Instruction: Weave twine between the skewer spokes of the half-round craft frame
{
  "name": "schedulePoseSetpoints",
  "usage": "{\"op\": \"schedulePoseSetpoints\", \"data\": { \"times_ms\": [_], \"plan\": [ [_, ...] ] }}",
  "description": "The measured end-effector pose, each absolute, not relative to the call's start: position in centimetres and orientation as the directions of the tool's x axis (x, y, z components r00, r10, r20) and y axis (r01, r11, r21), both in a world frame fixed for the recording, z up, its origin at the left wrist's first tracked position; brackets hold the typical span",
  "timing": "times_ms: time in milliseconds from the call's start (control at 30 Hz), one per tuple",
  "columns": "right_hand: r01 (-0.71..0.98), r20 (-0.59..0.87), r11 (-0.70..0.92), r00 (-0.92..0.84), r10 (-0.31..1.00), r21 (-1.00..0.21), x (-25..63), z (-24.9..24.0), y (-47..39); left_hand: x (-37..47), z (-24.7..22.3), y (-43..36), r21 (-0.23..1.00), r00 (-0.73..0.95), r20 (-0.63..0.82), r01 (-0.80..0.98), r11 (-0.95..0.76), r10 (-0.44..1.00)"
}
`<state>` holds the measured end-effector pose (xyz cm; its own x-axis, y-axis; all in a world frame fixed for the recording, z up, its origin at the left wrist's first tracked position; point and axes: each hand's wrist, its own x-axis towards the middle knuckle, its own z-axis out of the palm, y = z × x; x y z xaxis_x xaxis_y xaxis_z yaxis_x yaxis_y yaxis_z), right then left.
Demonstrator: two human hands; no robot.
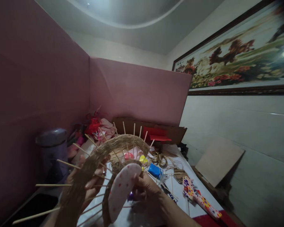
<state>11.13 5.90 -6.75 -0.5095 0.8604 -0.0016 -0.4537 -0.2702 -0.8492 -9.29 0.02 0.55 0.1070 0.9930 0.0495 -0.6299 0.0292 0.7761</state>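
Observation:
A curved brown woven frame (85, 168) with thin light sticks poking out of its outer edge fills the lower left. My left hand (92, 186) is behind and under this frame, its fingers wrapped round the band. More sticks run inward to a smaller brown curved rim, which borders a white dotted pad (123, 189). My right hand (143, 187) pinches the right side of the pad, thumb on top. Something small and purple (130, 196) shows just below its fingers.
Beyond the hands lie a blue packet (155, 171), scissors (168, 192), gold rings (162, 160) and a flowered object (201, 201) on the white table (188, 170). Red and pink material (94, 126) is piled at the back left, near a lidded bin (52, 151).

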Motion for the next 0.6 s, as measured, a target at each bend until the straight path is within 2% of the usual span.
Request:
{"op": "schedulePoseSetpoints", "data": {
  "times_ms": [67, 133, 333, 600],
  "plan": [
    [-0.506, 0.008, -0.282, -0.495, 0.869, -0.815, 11.2, -6.7, 5.9, -9.9, -0.2, 0.6, 0.727, 0.214, 0.008, -0.672, 0.141, 0.977],
    [-0.543, 0.023, -0.252, -0.448, 0.894, -0.801, 11.7, -6.6, 6.3, -10.6, -0.8, 1.3, 0.761, 0.289, -0.044, -0.611, 0.22, 0.956],
    [-0.55, 0.0, -0.187, -0.322, 0.947, -0.814, 13.4, -5.8, 6.8, -11.8, -1.7, 2.4, 0.871, 0.244, 0.048, -0.484, 0.079, 0.969],
    [-0.559, -0.002, -0.189, -0.317, 0.949, -0.808, 13.1, -5.6, 6.4, -11.8, -2.5, 3.1, 0.855, 0.199, 0.014, -0.51, 0.091, 0.98]
  ]
}}
